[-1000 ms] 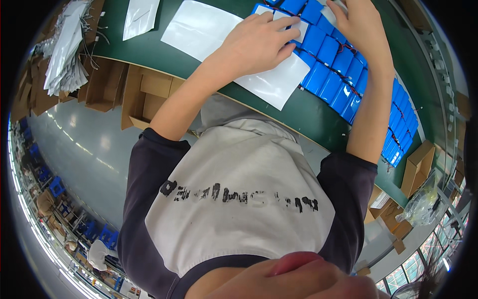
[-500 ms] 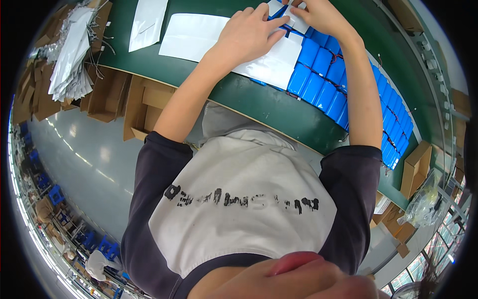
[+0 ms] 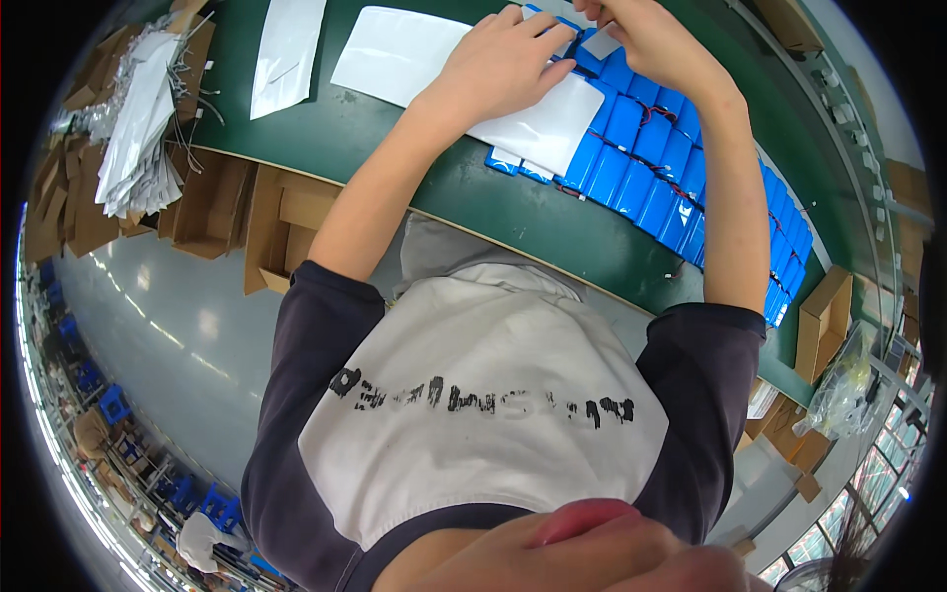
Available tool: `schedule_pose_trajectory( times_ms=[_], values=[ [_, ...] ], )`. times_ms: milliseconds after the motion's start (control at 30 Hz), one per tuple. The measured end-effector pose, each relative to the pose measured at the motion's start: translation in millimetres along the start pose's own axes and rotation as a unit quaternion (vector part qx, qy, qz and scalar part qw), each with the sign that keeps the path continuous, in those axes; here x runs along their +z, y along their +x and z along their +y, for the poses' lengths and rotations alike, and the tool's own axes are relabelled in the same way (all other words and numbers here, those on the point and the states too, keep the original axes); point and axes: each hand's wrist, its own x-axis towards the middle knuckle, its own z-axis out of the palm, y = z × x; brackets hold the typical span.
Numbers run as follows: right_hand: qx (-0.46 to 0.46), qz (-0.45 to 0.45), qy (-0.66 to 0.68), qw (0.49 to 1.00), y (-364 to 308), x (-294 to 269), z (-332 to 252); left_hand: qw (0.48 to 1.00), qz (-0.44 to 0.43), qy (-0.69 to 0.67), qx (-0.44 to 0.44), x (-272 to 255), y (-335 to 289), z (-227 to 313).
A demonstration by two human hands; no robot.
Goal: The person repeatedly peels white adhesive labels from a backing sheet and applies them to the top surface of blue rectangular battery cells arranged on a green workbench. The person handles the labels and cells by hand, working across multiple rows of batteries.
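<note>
Presently, small white flat piece [image 3: 602,41] shows between left hand [image 3: 501,65] and right hand [image 3: 659,47], nearer right, over blue rectangular packs [image 3: 623,122]; left fingers spread, right grip partly hidden, cannot tell.

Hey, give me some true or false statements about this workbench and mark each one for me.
1. A glossy white sheet overlaps some blue packs. True.
2. Both hands are gloved. False: the left hand and the right hand are bare.
3. The packs rest on a green tabletop. True.
4. An open cardboard box stands right of the packs. True.
5. The left hand is inside that box. False: it is over the sheet and packs.
</note>
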Motion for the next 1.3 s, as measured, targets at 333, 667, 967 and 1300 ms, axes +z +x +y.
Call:
schedule_pose_trajectory(
  times_ms=[333,667,967,1300],
  values=[
    [-0.038,-0.038,-0.056,0.997,20,23,19,0.998,-0.052,0.024,0.001,20,-10,6],
    [-0.076,0.170,-0.256,0.948,11,68,49,0.997,-0.075,0.032,0.006,20,-9,1],
    [-0.004,0.259,0.134,0.957,-10,40,-15,0.968,0.098,-0.231,-0.018,-68,-2,-2],
    [0.030,0.291,0.479,0.828,-42,103,-116,0.535,0.242,-0.786,-0.193,-111,-25,-12]
  ],
)
